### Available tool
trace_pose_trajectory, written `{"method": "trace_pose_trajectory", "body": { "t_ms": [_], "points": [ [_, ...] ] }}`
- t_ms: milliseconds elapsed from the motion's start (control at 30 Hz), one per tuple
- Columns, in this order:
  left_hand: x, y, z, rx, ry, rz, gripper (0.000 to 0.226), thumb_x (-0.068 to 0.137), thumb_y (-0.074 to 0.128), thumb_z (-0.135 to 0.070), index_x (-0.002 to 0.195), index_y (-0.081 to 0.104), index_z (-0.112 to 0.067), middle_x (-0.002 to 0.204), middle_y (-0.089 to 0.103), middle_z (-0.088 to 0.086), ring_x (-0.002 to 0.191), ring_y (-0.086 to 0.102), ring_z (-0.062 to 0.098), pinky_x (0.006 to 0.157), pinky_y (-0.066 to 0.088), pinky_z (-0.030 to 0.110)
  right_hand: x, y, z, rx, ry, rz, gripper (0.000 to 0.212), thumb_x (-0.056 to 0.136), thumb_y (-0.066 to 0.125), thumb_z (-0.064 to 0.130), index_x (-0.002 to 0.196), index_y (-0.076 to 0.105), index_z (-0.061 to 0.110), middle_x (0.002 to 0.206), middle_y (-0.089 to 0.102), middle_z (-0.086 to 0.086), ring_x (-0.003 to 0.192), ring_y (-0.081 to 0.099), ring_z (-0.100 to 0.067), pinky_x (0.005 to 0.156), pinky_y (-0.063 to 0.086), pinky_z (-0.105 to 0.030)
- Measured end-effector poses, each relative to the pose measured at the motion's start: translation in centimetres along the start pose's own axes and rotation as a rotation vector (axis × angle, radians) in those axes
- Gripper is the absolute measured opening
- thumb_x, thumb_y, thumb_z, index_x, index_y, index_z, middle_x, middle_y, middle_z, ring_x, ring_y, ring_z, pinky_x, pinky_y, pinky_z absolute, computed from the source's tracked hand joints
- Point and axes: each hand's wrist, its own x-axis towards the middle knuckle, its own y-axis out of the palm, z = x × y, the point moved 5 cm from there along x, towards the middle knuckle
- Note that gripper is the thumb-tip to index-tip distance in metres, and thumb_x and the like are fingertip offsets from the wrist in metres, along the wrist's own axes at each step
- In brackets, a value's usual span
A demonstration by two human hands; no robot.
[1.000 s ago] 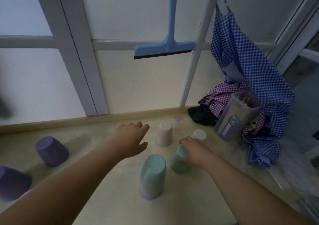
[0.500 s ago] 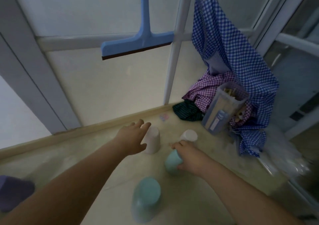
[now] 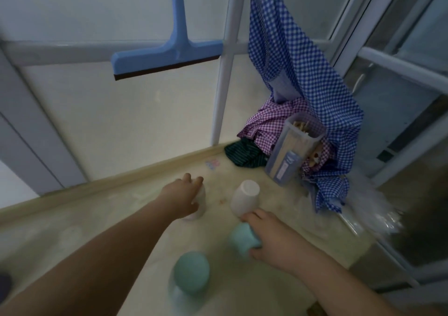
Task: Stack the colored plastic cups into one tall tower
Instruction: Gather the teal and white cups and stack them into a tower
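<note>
Several upturned plastic cups stand on a pale floor. My left hand (image 3: 182, 198) covers the top of a white cup (image 3: 200, 209), fingers wrapped around it. A second white cup (image 3: 244, 198) stands free just to its right. My right hand (image 3: 274, 239) grips a teal cup (image 3: 242, 239), which looks tilted and blurred. Nearest to me is a teal cup (image 3: 191, 275) set on top of a small stack with a bluish rim below. A purple cup's edge (image 3: 4, 283) shows at the far left.
A blue squeegee (image 3: 167, 59) hangs against the white glazed wall. At the right corner lie checked cloths (image 3: 303, 78), a clear plastic container (image 3: 291, 157) of sticks and crinkled plastic wrap (image 3: 371, 209). A white pole (image 3: 221, 97) rises behind the cups.
My left hand has come down onto the white cup and closed on it. My right hand has pulled the teal cup toward me. The view has swung right, so the purple cups left the frame.
</note>
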Motion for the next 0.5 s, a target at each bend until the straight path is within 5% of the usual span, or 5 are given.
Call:
{"method": "trace_pose_trajectory", "body": {
  "t_ms": [500],
  "points": [
    [-17.4,-17.7,-1.2,0.148,-0.128,-0.35,0.069,0.074,0.063,-0.038,0.134,0.029,-0.028,0.116,0.052,0.007,0.093,0.06,0.03,0.076,0.056,0.042,-5.4,-13.4,10.9,-0.105,-0.331,-0.19,0.065,0.074,0.07,0.022,0.13,0.037,0.019,0.128,0.045,-0.004,0.113,0.051,-0.024,0.094,0.046,-0.038]
  ]
}}
